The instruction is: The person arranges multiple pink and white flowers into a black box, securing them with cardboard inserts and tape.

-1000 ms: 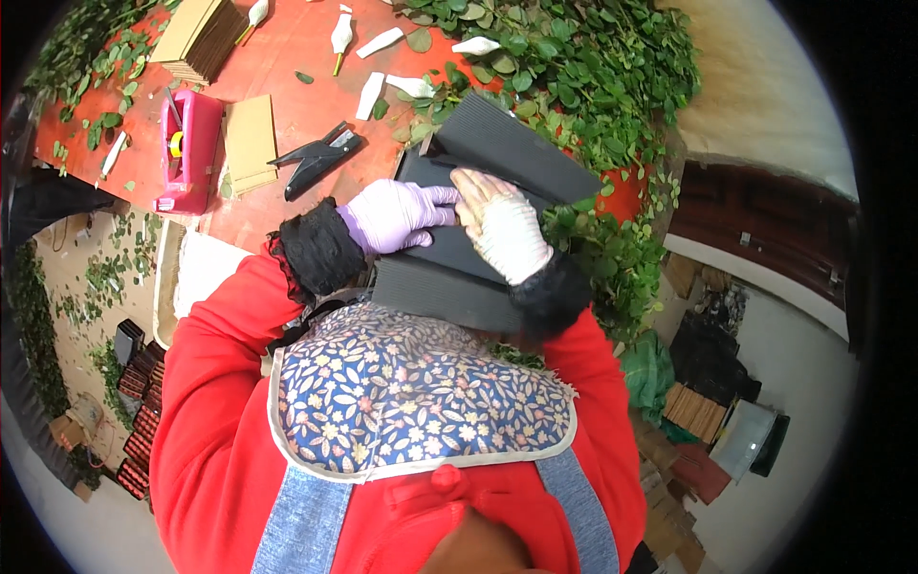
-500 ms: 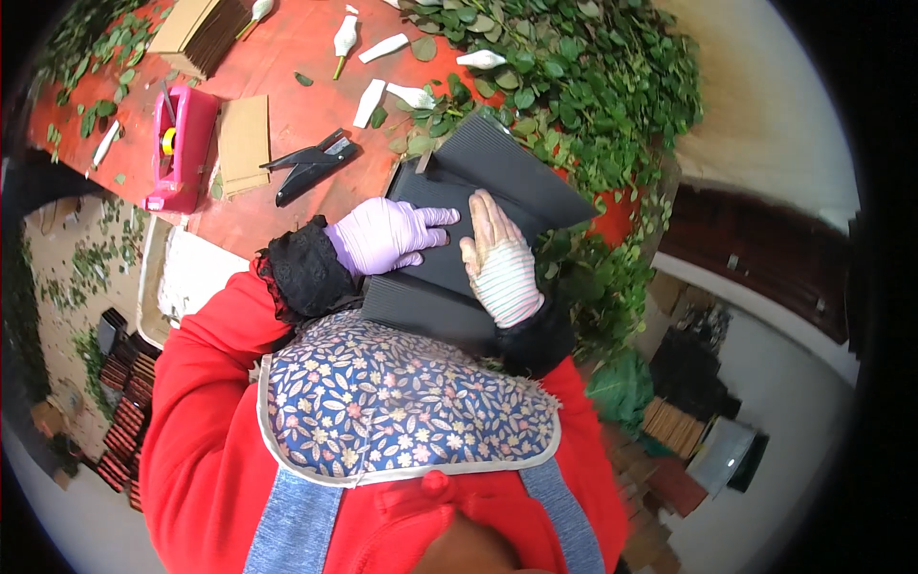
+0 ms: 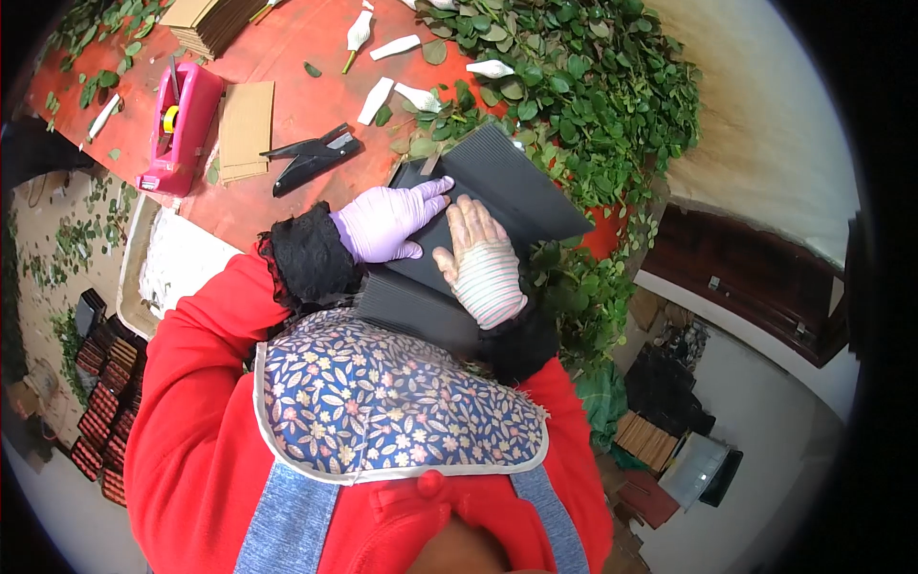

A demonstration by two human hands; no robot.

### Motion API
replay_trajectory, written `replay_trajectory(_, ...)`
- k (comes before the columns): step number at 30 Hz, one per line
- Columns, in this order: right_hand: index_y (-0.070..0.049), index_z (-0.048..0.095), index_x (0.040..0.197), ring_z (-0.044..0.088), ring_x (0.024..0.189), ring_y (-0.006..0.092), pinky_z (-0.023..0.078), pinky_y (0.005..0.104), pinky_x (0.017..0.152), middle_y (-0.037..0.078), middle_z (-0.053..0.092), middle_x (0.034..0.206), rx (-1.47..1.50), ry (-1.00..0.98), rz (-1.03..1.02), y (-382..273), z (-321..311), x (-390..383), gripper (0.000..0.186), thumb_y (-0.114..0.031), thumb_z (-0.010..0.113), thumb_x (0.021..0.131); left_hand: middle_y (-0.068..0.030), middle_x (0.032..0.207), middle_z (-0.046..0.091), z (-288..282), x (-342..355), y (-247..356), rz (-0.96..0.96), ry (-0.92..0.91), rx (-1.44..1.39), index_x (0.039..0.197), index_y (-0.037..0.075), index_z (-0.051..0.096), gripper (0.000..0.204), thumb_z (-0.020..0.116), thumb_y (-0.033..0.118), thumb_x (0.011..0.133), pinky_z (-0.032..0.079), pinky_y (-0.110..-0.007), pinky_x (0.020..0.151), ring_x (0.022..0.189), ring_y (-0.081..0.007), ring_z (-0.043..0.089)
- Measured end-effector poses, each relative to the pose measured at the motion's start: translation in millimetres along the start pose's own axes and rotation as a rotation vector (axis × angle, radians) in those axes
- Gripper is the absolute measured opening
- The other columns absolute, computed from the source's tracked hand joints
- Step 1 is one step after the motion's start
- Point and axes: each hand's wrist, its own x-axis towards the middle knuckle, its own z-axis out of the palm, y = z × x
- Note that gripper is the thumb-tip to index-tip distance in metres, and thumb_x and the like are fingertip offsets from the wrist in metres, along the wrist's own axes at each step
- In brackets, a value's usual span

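Black corrugated cardboard [image 3: 521, 182] lies folded on the table in front of me, with one flap raised at its upper right and another toward my apron. My left hand [image 3: 382, 225], in a thin purple glove, rests flat on the middle of the cardboard, fingers outstretched. Beside it, my right hand [image 3: 480, 263] presses flat on the same board with straight fingers. It wears a striped glove that leaves the fingers bare. A small brownish strip [image 3: 430, 165] shows at the board's upper edge, just past my left fingertips.
A black stapler [image 3: 314, 159], brown cardboard pieces [image 3: 247, 129] and a pink tape dispenser [image 3: 182, 129] stand to the left on the red table [image 3: 287, 38]. White-wrapped flower buds [image 3: 418, 98] lie beyond the board. Leafy green stems [image 3: 583, 105] heap up at right.
My right hand has slid left across the cardboard, closer to my left hand. My left fingers now reach slightly farther up the board. The whole view has shifted a little.
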Motion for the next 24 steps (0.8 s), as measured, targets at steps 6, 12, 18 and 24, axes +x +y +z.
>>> replay_trajectory(6, 0.001, 0.047, 0.131, 0.043, 0.127, 0.0332, 0.032, 0.0428, 0.108, 0.019, 0.045, 0.138, -0.045, 0.081, -0.005, 3, 11, 0, 0.061, -0.036, 0.058, 0.085, -0.0147, 0.116, 0.063, -25, -30, -28, -0.044, 0.293, -0.115, 0.111, 0.004, 0.062, 0.028, 0.061, 0.008, 0.083, 0.048, -0.039, 0.093, 0.108, -0.0330, 0.059)
replay_trajectory(12, 0.002, 0.047, 0.131, 0.043, 0.127, 0.0349, 0.034, 0.0450, 0.105, 0.021, 0.046, 0.137, 0.005, 0.050, 0.011, 1, 2, 1, 0.057, -0.033, 0.057, 0.086, -0.0152, 0.101, 0.064, -70, -91, -124, -0.608, 0.592, 0.648, 0.103, 0.004, 0.063, 0.027, 0.065, 0.022, 0.084, 0.052, -0.043, 0.077, 0.092, -0.0350, 0.063)
replay_trajectory(18, 0.001, 0.045, 0.132, 0.042, 0.128, 0.0341, 0.033, 0.0446, 0.108, 0.020, 0.044, 0.139, -0.010, 0.108, -0.003, 8, 18, -1, 0.058, -0.032, 0.058, 0.086, -0.0202, 0.106, 0.058, -76, -70, -125, -1.175, 0.407, 0.658, 0.113, 0.001, 0.050, 0.074, 0.080, 0.049, 0.067, 0.054, -0.045, 0.074, 0.090, -0.0376, 0.064)
replay_trajectory(24, 0.001, 0.045, 0.134, 0.042, 0.128, 0.0339, 0.033, 0.0440, 0.108, 0.019, 0.043, 0.141, 0.016, 0.096, 0.008, 8, 20, 2, 0.060, -0.032, 0.058, 0.086, -0.0190, 0.100, 0.063, -83, -94, -151, -1.121, 0.460, 0.535, 0.109, 0.000, 0.054, 0.050, 0.075, 0.025, 0.071, 0.054, -0.043, 0.077, 0.089, -0.0361, 0.065)
